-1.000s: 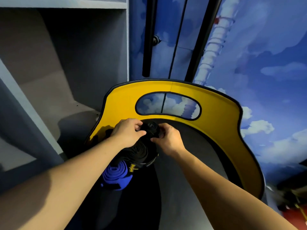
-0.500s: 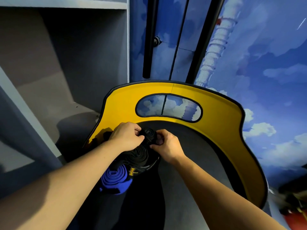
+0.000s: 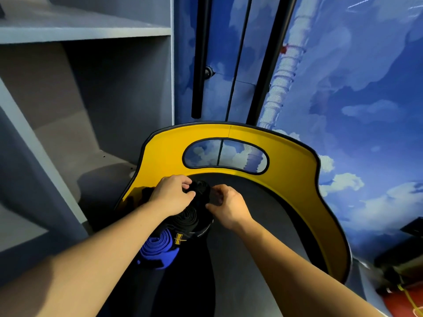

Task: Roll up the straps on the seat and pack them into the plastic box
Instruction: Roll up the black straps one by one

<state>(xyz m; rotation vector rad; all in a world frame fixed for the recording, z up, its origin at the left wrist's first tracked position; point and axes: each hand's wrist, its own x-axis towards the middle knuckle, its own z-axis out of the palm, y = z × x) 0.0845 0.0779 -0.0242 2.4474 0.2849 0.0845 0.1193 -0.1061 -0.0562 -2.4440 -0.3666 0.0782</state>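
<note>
A small rolled black strap (image 3: 201, 187) sits between my two hands over the left part of the seat (image 3: 251, 225). My left hand (image 3: 172, 194) grips its left side, and my right hand (image 3: 229, 203) pinches its right side. Just below lies a larger coiled black strap (image 3: 186, 217) with a yellow tag. A rolled blue strap (image 3: 158, 249) rests nearer to me, beside my left forearm. The straps seem to lie in a dark container whose edges I cannot make out.
The seat has a curved yellow backrest (image 3: 297, 161) with an oval cut-out. Grey shelving (image 3: 91, 88) stands to the left. A blue cloud-painted wall (image 3: 354, 99) with black poles (image 3: 200, 58) rises behind. Dark objects sit on the floor at the lower right.
My hands stay on the small black roll, with the fingers shifting slightly around it. The view has tilted a little; the other straps have not moved.
</note>
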